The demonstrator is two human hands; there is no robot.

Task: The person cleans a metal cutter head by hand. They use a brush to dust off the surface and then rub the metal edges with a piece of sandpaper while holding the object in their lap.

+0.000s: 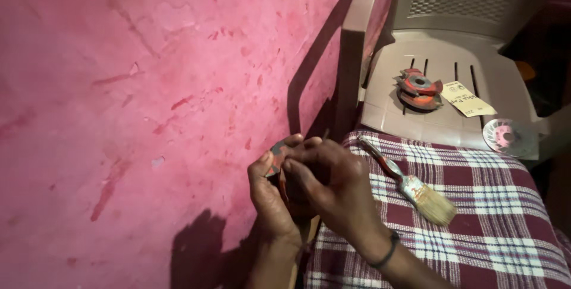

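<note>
Both my hands are clasped together near the pink wall (148, 86), around a small dark round object with red and grey on it (277, 151). My left hand (267, 197) cups it from below with the thumb on its edge. My right hand (330, 185), wearing a dark wristband, closes over it from the right; a thin stick pokes up between the fingers. Most of the object is hidden by my fingers.
A paintbrush (410, 185) with a red-stained handle lies on the maroon-and-white checked cloth (493, 205) over my lap. A beige plastic chair (452, 45) behind holds a red-and-grey cutter head (419, 88), a yellow paper tag (467, 98) and a round grinding disc (508, 137).
</note>
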